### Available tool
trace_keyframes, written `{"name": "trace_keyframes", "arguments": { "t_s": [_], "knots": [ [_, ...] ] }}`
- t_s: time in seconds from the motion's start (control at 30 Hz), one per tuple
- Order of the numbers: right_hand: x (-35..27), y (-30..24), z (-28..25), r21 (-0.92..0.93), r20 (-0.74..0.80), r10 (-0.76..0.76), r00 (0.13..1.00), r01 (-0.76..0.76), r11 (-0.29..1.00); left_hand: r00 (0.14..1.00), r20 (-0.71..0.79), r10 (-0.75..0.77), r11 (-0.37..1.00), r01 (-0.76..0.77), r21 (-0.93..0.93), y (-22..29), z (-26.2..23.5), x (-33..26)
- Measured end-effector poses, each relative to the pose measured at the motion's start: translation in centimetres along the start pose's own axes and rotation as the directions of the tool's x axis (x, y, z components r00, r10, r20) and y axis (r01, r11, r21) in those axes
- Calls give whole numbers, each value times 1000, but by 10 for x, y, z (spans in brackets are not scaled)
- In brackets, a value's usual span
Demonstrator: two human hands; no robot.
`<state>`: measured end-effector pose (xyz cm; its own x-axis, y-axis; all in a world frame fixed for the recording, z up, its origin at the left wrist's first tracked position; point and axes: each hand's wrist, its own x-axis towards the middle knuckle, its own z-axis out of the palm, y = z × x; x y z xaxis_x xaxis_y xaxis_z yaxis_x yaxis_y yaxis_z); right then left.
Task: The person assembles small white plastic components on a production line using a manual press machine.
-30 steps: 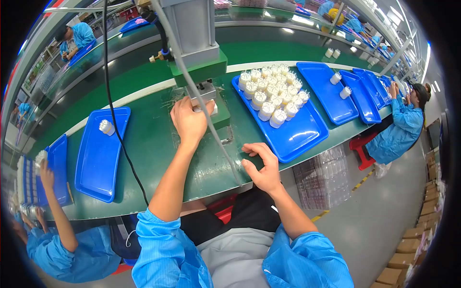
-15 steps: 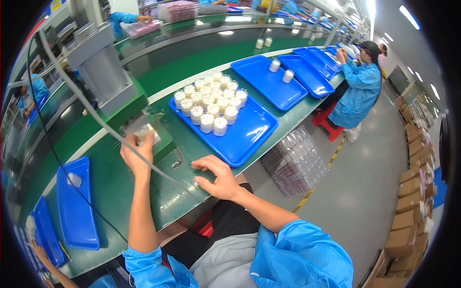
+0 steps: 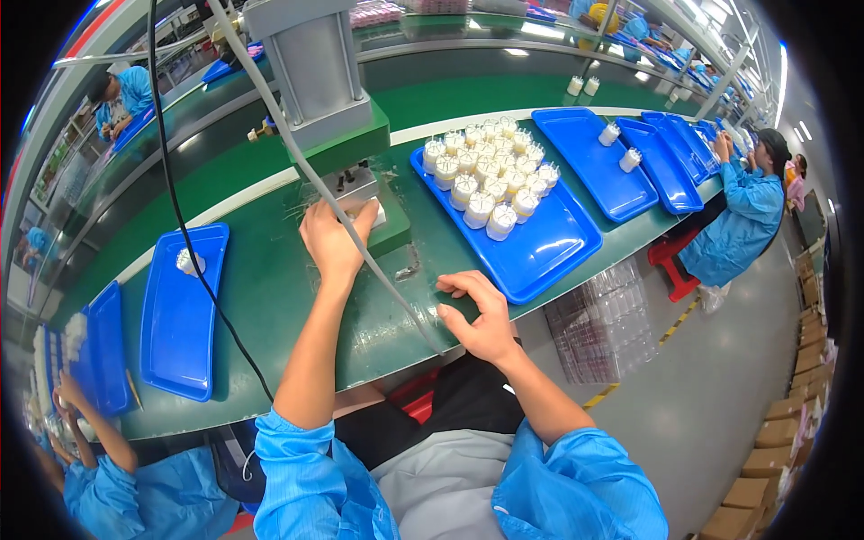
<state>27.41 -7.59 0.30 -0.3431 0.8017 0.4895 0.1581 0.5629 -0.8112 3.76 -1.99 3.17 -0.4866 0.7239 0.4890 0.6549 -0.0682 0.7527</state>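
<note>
Under the head of a grey and green press (image 3: 315, 76), my left hand (image 3: 335, 241) grips a small white piece (image 3: 379, 214) on the green base block (image 3: 392, 225). Most of that piece is hidden by my fingers and the press. My right hand (image 3: 481, 317) hovers near the table's front edge, thumb and fingers apart, holding nothing. To its upper right lies a blue tray (image 3: 549, 252) with many white round containers (image 3: 480, 209) grouped on its far left part; they appear to have clear tops.
Further right, a blue tray (image 3: 621, 200) carries two containers. Another blue tray (image 3: 175, 351) on the left holds one. A grey hose (image 3: 360, 252) and a black cable (image 3: 193, 243) cross in front of the table. Co-workers sit at both sides; stacked clear packs (image 3: 598, 328) stand below.
My view has turned left, so the scene sits further right. My left hand stays at the press with the white piece. The right hand keeps its loose, open pose.
</note>
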Motion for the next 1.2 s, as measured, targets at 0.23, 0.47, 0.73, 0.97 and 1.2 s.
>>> {"name": "trace_keyframes", "arguments": {
  "t_s": [0.23, 0.47, 0.73, 0.97, 1.2],
  "knots": [
    [0, 0, 0, -3, 7, -15, 1000, 15, 1000, 996, 71, -57, 960, 74, -269, -6, 0, 4],
    [-1, 2, 1, -15, 10, -26, 1000, 26, 1000, 987, -78, -137, 940, 105, -326, -19, -25, 16],
    [1, 7, 0, 80, 8, -21, 1000, 20, 997, 976, -7, -216, 976, 216, -10, -81, -129, 0],
    [1, 8, 0, 48, 6, -11, 1000, 10, 999, 975, 39, -217, 967, 210, 144, -84, -134, -6],
    [1, 4, 5, 72, 27, 6, 1000, -8, 997, 977, 98, -188, 957, 161, 240, -85, -134, -5]
  ]
}}
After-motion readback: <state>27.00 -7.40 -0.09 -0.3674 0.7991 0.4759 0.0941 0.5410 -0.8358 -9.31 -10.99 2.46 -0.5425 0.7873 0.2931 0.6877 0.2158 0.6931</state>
